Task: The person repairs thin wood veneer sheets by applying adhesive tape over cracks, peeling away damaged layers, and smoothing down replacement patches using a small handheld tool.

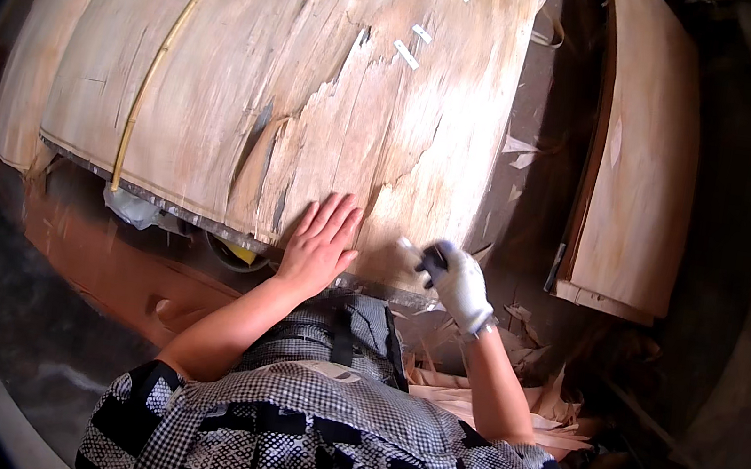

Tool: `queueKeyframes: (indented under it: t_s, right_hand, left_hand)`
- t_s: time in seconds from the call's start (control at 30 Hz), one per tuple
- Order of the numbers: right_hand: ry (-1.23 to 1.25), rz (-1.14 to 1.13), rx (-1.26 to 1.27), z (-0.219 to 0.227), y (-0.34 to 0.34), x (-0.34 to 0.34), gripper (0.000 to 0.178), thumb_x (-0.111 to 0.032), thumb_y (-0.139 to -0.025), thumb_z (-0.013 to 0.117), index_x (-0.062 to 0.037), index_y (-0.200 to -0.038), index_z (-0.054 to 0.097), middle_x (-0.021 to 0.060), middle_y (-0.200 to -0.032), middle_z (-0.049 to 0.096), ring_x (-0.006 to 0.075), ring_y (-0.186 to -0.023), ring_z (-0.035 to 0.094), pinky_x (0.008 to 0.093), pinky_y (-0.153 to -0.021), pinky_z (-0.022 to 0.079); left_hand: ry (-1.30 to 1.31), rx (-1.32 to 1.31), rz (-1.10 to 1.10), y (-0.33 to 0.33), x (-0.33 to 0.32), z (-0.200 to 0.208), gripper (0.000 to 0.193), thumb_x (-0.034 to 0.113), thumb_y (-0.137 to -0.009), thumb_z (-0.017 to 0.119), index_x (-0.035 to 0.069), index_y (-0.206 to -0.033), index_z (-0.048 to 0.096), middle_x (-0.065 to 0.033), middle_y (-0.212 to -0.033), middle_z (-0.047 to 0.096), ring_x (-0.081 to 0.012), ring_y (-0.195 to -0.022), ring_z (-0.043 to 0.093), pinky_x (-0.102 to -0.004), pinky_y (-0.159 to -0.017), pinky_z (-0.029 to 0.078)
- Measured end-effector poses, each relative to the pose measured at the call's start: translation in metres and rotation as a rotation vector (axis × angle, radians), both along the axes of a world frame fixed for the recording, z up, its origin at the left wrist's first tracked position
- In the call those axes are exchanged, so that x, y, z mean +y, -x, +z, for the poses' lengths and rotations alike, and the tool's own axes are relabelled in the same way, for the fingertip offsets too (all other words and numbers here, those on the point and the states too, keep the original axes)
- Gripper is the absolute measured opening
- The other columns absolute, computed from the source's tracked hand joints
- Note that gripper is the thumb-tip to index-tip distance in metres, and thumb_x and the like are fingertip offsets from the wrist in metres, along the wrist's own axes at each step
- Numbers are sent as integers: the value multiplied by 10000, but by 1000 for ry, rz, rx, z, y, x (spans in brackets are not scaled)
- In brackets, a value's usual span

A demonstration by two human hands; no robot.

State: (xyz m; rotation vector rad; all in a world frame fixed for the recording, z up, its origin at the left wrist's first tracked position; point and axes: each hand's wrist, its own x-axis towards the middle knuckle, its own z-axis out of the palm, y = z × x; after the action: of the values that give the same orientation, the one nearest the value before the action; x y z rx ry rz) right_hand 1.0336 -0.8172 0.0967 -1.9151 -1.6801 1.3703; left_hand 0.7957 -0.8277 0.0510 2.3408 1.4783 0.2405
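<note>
A wide sheet of pale wood veneer lies in front of me, with ragged splits and torn edges running along its grain. My bare left hand rests flat on it near the front edge, fingers stretched forward. To its right, my right hand wears a white glove with dark fingertips, curled closed over the sheet's front right corner. A small whitish piece, blurred, sticks out from those fingers; it resembles a strip of tape. Short white tape strips are stuck on the veneer farther away.
A thin yellowish stick lies across the veneer on the left. Another stack of veneer sheets stands at the right, beyond a dark gap with scraps. Torn veneer pieces litter the floor by my right arm. A plastic bag shows under the left front edge.
</note>
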Motion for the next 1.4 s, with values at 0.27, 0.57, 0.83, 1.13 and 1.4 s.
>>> queueKeyframes:
  t_s: [0.27, 0.57, 0.83, 1.13, 1.4]
  right_hand:
    - [55, -135, 126, -51, 55, 74, 262, -228, -792, 643, 29, -834, 613, 148, -625, 606, 218, -556, 594, 342, -529, 460]
    - [-198, -35, -225, -63, 37, 53, 291, -258, -760, 686, 9, -850, 617, 148, -708, 624, 205, -628, 606, 335, -529, 472]
    - [-237, 233, -459, -32, 11, 48, 142, -161, -772, 607, -80, -889, 602, 155, -736, 635, 331, -665, 616, 427, -618, 483]
    - [-150, -48, -170, -43, 6, 98, 233, -240, -788, 608, -28, -884, 615, 218, -823, 621, 384, -772, 603, 418, -687, 475]
    - [105, -100, 77, -19, -63, 123, 95, -63, -813, 579, -8, -890, 586, 97, -679, 641, 127, -527, 600, 279, -486, 469]
  left_hand:
    - [-159, -213, 219, -27, 35, 8, 630, 180, -810, 573, 46, -1360, 296, -131, -1425, 257, -300, -1320, 236, -404, -1088, 191]
    - [-122, -48, -59, -26, 36, -13, 589, 137, -804, 547, 12, -1336, 328, -121, -1424, 274, -263, -1320, 255, -415, -1087, 181]
    - [-78, -21, -110, -32, 36, -3, 463, 130, -784, 522, 54, -1239, 475, -164, -1370, 347, -307, -1292, 297, -420, -1074, 221]
    - [-95, 13, -140, -75, 88, -8, 453, 160, -865, 393, -44, -1269, 409, -158, -1381, 342, -259, -1316, 262, -363, -1096, 163]
    - [-60, -371, 151, -46, 102, 5, 354, 114, -818, 559, 64, -1167, 536, -94, -1312, 449, -218, -1255, 373, -386, -1066, 252]
